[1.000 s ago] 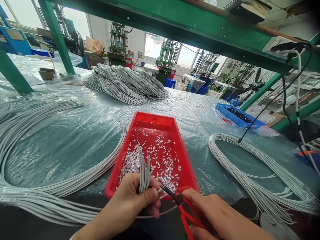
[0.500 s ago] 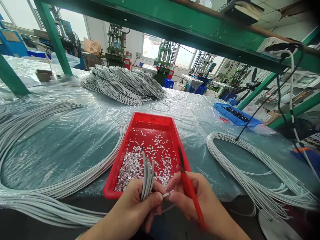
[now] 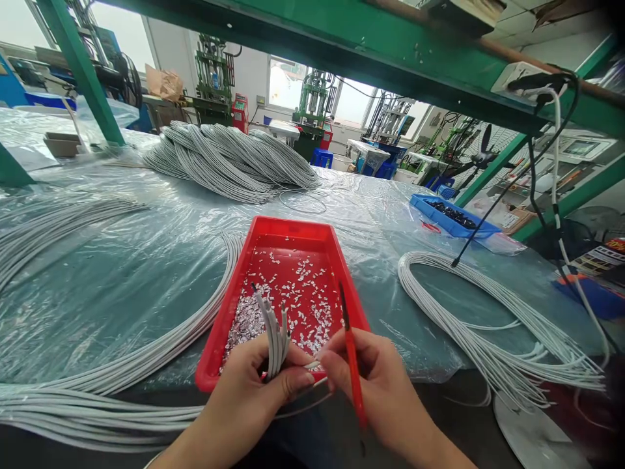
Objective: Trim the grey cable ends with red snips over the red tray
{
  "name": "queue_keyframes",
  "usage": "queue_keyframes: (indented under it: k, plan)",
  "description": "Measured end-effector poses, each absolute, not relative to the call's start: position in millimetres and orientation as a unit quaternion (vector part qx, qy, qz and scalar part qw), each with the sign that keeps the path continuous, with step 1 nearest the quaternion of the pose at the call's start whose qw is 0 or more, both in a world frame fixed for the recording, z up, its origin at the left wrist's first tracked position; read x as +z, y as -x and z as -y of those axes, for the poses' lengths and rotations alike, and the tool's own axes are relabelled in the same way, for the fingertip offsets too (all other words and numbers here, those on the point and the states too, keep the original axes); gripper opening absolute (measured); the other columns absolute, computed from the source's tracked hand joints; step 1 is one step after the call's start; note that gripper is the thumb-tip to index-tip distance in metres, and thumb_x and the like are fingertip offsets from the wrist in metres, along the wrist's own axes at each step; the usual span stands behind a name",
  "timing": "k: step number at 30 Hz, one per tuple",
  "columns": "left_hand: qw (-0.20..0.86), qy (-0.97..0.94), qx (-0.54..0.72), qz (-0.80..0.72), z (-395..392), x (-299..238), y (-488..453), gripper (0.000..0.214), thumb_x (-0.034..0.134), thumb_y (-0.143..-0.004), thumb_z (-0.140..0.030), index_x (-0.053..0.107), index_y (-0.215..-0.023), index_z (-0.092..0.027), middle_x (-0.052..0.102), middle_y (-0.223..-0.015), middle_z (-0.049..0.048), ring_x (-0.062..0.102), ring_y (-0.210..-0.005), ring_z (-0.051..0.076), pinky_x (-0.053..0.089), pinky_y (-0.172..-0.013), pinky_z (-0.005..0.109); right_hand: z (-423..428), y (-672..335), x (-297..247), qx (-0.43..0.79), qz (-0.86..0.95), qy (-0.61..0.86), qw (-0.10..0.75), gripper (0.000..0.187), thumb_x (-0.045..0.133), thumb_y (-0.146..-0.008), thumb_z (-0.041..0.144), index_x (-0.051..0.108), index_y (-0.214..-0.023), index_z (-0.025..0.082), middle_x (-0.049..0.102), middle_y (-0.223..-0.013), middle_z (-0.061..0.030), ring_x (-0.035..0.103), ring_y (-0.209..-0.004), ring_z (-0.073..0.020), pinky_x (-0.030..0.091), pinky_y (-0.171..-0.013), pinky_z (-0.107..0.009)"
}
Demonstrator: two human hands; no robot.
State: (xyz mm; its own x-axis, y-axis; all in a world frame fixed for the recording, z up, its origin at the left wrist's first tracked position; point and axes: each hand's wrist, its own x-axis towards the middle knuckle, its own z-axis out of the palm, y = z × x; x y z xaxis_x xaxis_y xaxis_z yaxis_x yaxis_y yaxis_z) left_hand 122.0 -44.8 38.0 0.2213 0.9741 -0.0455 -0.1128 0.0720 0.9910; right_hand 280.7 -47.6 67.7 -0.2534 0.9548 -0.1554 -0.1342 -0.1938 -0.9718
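Note:
My left hand (image 3: pixel 254 391) is closed around a small bunch of grey cable ends (image 3: pixel 273 329) that stick up over the near end of a red tray (image 3: pixel 293 229). My right hand (image 3: pixel 375 384) grips red-handled scissors (image 3: pixel 352 361), blades pointing up and closed, while its fingertips pinch one cable end next to my left thumb. Silvery cut scraps (image 3: pixel 293 299) cover the tray floor.
Grey cable loops lie left (image 3: pixel 97 365) and right (image 3: pixel 493 345) of the tray, and a large coil pile (image 3: pixel 229 159) sits at the back. A blue tray (image 3: pixel 454 221) stands far right. Green shelf beams (image 3: pixel 342 45) run overhead. Plastic sheeting covers the table.
The scissors swung from pointing at the cables to upright in my right hand, and its fingers came to pinch a cable end beside my left thumb.

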Motion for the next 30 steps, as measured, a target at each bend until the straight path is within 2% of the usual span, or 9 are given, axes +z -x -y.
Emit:
queue_keyframes:
  k: [4, 8, 12, 14, 16, 19, 22, 28, 30]
  plan:
    - [0.684, -0.447, 0.443, -0.368, 44.1, 36.9, -125.9, 0.007, 0.070, -0.068, -0.016, 0.064, -0.065, -0.017, 0.065, -0.056, -0.0018, 0.052, -0.050, 0.010, 0.040, -0.048, 0.018, 44.9, -274.5, 61.6, 0.658, 0.475, 0.416, 0.411, 0.041, 0.067, -0.075, 0.051, 0.051, -0.060, 0.016, 0.049, -0.046, 0.0050, 0.034, -0.040, -0.0061, 0.024, -0.039, -0.019]
    - [0.697, -0.422, 0.448, -0.367, 42.0, 29.7, -125.7, 0.017, 0.074, -0.066, -0.025, 0.061, -0.066, -0.015, 0.064, -0.054, -0.0003, 0.050, -0.042, 0.008, 0.039, -0.043, 0.017, 40.0, -267.4, 52.0, 0.684, 0.466, 0.400, 0.393, 0.039, 0.057, -0.078, 0.055, 0.047, -0.065, 0.020, 0.043, -0.042, 0.0079, 0.035, -0.038, -0.0084, 0.030, -0.041, -0.021]
    - [0.678, -0.451, 0.438, -0.382, 41.0, 26.9, -123.4, 0.024, 0.070, -0.072, -0.035, 0.059, -0.069, -0.014, 0.050, -0.043, -0.0064, 0.040, -0.033, 0.004, 0.028, -0.036, 0.014, 37.7, -271.8, 58.3, 0.594, 0.546, 0.436, 0.399, 0.026, 0.070, -0.071, 0.037, 0.053, -0.070, 0.018, 0.051, -0.053, 0.0041, 0.041, -0.047, -0.0105, 0.031, -0.046, -0.022]
    - [0.680, -0.465, 0.425, -0.375, 40.8, 28.9, -123.1, 0.024, 0.067, -0.074, -0.037, 0.058, -0.072, -0.015, 0.043, -0.039, -0.0093, 0.036, -0.031, 0.003, 0.023, -0.034, 0.014, 35.1, -277.4, 64.1, 0.497, 0.613, 0.461, 0.405, 0.017, 0.068, -0.071, 0.022, 0.053, -0.063, 0.018, 0.048, -0.056, 0.0041, 0.040, -0.053, -0.0120, 0.030, -0.049, -0.023]
    - [0.695, -0.459, 0.414, -0.367, 40.2, 31.6, -123.4, 0.026, 0.067, -0.074, -0.039, 0.058, -0.075, -0.016, 0.040, -0.038, -0.0107, 0.032, -0.029, 0.003, 0.018, -0.032, 0.014, 29.6, -282.5, 68.7, 0.440, 0.659, 0.461, 0.400, 0.019, 0.064, -0.068, 0.013, 0.051, -0.056, 0.020, 0.048, -0.056, 0.0035, 0.039, -0.055, -0.0134, 0.029, -0.050, -0.025]
    - [0.723, -0.427, 0.407, -0.360, 38.4, 35.2, -123.9, 0.029, 0.068, -0.073, -0.042, 0.057, -0.076, -0.016, 0.037, -0.035, -0.0119, 0.027, -0.028, 0.001, 0.014, -0.032, 0.013, 18.0, -284.9, 71.5, 0.466, 0.679, 0.427, 0.372, 0.018, 0.061, -0.068, 0.017, 0.049, -0.054, 0.020, 0.051, -0.056, 0.0021, 0.043, -0.055, -0.0147, 0.033, -0.052, -0.026]
    - [0.725, -0.389, 0.433, -0.367, 35.1, 37.5, -123.9, 0.030, 0.069, -0.072, -0.042, 0.056, -0.075, -0.015, 0.047, -0.042, -0.0092, 0.026, -0.028, -0.001, 0.012, -0.032, 0.013, 9.6, -280.8, 71.3, 0.487, 0.680, 0.416, 0.357, 0.017, 0.054, -0.075, 0.027, 0.049, -0.060, 0.020, 0.049, -0.054, 0.0023, 0.042, -0.049, -0.0134, 0.035, -0.046, -0.025]
    - [0.725, -0.386, 0.426, -0.379, 36.6, 43.2, -124.0, 0.033, 0.069, -0.071, -0.045, 0.057, -0.071, -0.014, 0.039, -0.037, -0.0117, 0.024, -0.028, -0.001, 0.011, -0.032, 0.013, 0.8, -282.4, 76.3, 0.418, 0.711, 0.426, 0.372, 0.019, 0.058, -0.060, 0.005, 0.049, -0.053, 0.020, 0.051, -0.052, 0.0037, 0.040, -0.049, -0.0121, 0.028, -0.047, -0.025]
    - [0.696, -0.396, 0.436, -0.411, 42.0, 45.3, -124.6, 0.035, 0.070, -0.069, -0.047, 0.058, -0.074, -0.014, 0.047, -0.042, -0.0086, 0.028, -0.028, -0.001, 0.011, -0.033, 0.014, -6.6, -288.6, 77.4, 0.395, 0.673, 0.457, 0.428, 0.014, 0.057, -0.067, 0.011, 0.050, -0.059, 0.020, 0.050, -0.054, 0.0036, 0.040, -0.050, -0.0126, 0.028, -0.047, -0.025]
